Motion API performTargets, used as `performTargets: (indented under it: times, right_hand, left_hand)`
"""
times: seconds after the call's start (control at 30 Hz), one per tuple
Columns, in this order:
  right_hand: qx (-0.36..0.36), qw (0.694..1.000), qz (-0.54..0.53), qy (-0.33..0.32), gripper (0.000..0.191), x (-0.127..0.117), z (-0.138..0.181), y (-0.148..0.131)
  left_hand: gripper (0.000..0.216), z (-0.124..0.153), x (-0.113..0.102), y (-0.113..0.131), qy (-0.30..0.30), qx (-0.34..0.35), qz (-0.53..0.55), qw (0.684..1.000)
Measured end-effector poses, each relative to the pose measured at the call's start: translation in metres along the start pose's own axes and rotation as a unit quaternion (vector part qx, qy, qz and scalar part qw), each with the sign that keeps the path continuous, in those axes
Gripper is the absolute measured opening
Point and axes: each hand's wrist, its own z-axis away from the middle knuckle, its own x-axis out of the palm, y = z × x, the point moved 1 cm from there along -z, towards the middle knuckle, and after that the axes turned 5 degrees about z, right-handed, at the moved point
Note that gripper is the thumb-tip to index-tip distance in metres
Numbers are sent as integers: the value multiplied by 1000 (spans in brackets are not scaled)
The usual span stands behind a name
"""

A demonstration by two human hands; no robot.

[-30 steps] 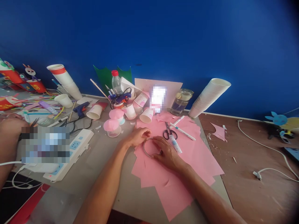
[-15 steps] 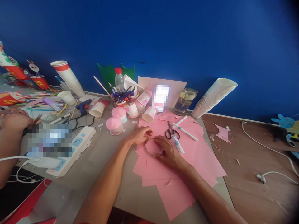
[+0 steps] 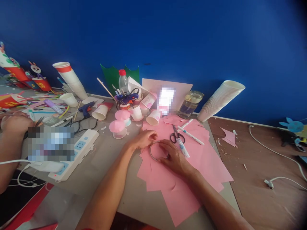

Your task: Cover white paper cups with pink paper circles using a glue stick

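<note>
Over a pile of pink paper (image 3: 177,191), my right hand (image 3: 174,156) is curled around the right side of a thin grey ring (image 3: 151,155) and holds it against the sheets. At the ring's upper left is my left hand (image 3: 146,139), fingers bent and closed. Whatever those fingers pinch, if anything, is too small to make out. Just beyond my right hand lie black-handled scissors (image 3: 177,138), a white glue tube (image 3: 183,148) and a white marker (image 3: 192,136). A second marker (image 3: 185,124) rests behind them.
Stacked paper cups (image 3: 222,99) lean beside a glass jar (image 3: 190,103). Pink-topped cups (image 3: 118,127), a loose cup (image 3: 153,118) and a glue gun (image 3: 86,109) sit to the left. A power strip (image 3: 80,150) lies near another person's hand (image 3: 16,124).
The whole view has shifted very slightly. Both hands and the ring keep the same position on the paper.
</note>
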Motion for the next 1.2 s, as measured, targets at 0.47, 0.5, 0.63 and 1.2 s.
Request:
performTargets:
  times: [0.47,0.5,0.63,1.2]
  right_hand:
    - [9,1000,-5,3,47,2,1,1]
    - [9,1000,-5,5,46,3,1,1]
    - [11,1000,-3,8,44,3,1,2]
    - [11,1000,3,14,47,6,3,4]
  left_hand:
    - [25,-1,0,-2,-5,-2,12,1000]
    - [25,-1,0,-3,-5,-2,12,1000]
    - [26,-1,0,-4,-5,1,10,1000]
    - [24,0,0,-2,-7,-1,1,1000]
